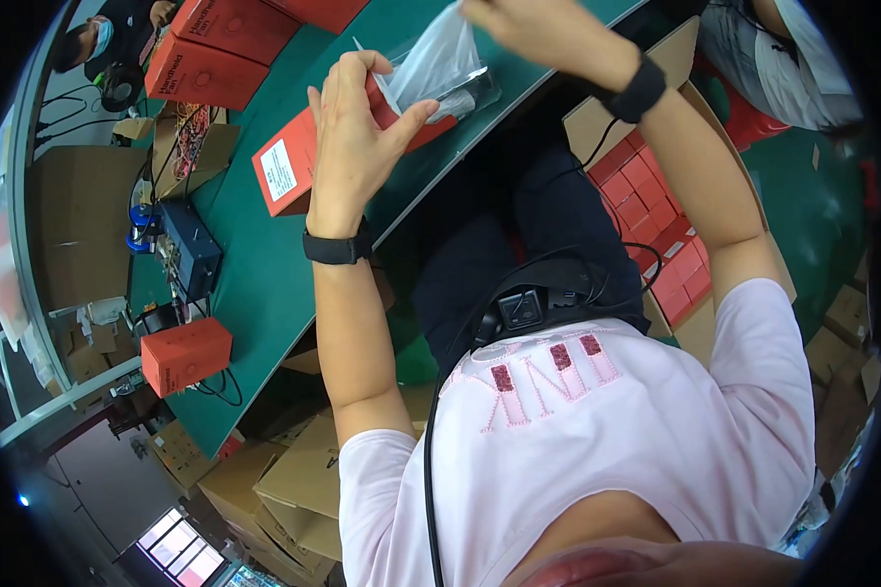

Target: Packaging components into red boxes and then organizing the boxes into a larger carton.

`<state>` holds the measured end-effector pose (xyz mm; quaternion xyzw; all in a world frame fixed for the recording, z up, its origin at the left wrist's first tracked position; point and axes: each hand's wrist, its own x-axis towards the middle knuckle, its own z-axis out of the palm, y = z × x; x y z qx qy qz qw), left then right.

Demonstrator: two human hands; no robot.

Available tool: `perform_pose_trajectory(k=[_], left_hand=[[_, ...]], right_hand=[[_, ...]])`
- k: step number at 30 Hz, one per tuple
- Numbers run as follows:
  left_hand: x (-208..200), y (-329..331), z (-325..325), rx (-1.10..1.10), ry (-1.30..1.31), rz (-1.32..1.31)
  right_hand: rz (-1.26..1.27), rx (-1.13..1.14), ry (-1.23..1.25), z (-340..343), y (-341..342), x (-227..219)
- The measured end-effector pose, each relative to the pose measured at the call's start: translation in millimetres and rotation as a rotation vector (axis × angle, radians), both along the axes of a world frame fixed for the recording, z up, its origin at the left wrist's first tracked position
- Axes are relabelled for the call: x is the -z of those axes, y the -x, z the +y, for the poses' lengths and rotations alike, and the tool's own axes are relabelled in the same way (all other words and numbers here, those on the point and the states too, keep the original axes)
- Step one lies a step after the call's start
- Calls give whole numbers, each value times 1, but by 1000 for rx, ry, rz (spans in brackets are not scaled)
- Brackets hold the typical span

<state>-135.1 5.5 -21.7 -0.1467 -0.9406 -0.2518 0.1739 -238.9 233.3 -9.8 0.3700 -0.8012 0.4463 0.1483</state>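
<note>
A red cardboard box (297, 161) with a white label lies at the near edge of the green table. My left hand (347, 137) lies over this box, its thumb and fingers curled around the box's far end. From that end rises a whitish, see-through plastic bag (434, 59), pulled taut. My right hand (533, 29) pinches the top of the bag, its fingertips partly cut off by the upper edge. Beside the bag is a clear plastic tray (475, 96), partly covered by it. What lies inside the tray is hard to make out.
Stacked red boxes (210, 54) stand at the table's far left. Another red box (186, 355) sits near the left end, by a blue device (188, 249) with cables. Under the table, right, an open carton (690, 83) holds several red boxes. A seated person (744, 68) is at the upper right.
</note>
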Motion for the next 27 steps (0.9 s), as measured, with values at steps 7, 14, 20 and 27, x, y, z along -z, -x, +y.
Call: perform_pose_trajectory(k=[7,14,20,27], left_hand=[[-7,2,10,-75,-16,2],[3,5,20,-171,26,99],[3,0,19,-199,31,60],[10,9,19,-193,6,145]], right_hand=[[130,66,363,-33,2,20],[30,419,708,-54,16,41],[385,187,625,-67,-25,-26],[145,382,623,-49,61,12]])
